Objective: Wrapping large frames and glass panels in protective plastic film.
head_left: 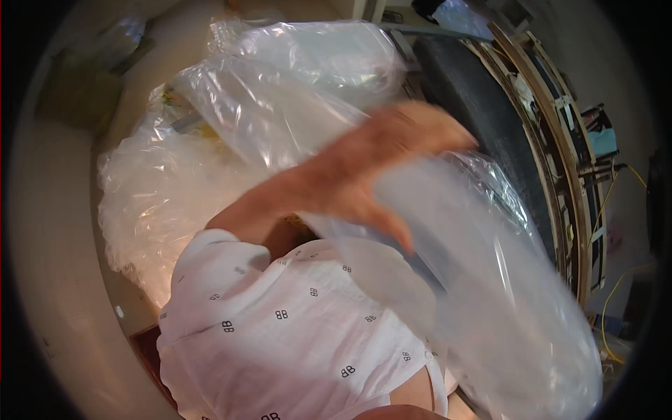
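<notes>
My left arm reaches across to the right, and my left hand [409, 133] is blurred by motion. Its thumb stands well apart from the stretched fingers, and nothing shows gripped between them. Below and around the hand spreads clear plastic film [504, 301], running down to the lower right. I cannot tell whether the hand touches it. More clear plastic sheeting [308, 56] lies bunched and folded beyond the hand. A bit of bare skin shows at the bottom edge, perhaps my right arm; the right hand itself is out of the picture.
To the left is a large crumpled heap of clear plastic [175, 189]. On the right runs a long dark padded surface [483, 105] beside a wooden frame [553, 133] with slats. A yellow cord [607, 336] hangs near it. A blurred box-like object [77, 91] stands far left.
</notes>
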The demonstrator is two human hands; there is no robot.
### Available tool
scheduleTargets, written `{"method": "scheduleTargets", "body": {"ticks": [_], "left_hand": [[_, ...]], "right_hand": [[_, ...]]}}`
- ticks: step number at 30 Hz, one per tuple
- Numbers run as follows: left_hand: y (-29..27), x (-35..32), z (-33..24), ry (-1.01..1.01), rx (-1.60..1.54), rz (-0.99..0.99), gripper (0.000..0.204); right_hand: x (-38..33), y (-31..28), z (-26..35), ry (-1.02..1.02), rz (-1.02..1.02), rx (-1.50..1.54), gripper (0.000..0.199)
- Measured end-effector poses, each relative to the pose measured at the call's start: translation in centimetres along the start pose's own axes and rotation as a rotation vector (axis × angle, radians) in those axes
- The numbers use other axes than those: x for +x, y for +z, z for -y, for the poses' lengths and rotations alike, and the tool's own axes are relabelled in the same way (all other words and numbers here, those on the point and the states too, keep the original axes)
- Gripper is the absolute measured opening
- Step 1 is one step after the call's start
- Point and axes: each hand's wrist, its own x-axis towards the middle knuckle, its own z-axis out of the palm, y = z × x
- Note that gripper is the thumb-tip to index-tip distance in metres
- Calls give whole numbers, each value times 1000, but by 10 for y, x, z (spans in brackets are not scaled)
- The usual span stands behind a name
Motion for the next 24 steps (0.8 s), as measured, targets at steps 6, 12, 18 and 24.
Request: {"method": "scheduleTargets", "body": {"ticks": [6, 12, 18, 24], "left_hand": [[-70, -103, 83, -604, 734, 355, 70], [3, -18, 108, -392, 500, -225, 27], [85, 102, 28, 142, 100, -388, 11], [220, 160, -111, 654, 25, -222, 12]], "right_hand": [[-39, -73, -20, 119, -168, 18, 45], [-63, -139, -25, 163, -351, 45, 45], [-64, -194, -19, 124, -488, 111, 45], [-82, -247, -20, 138, -608, 189, 45]]}}
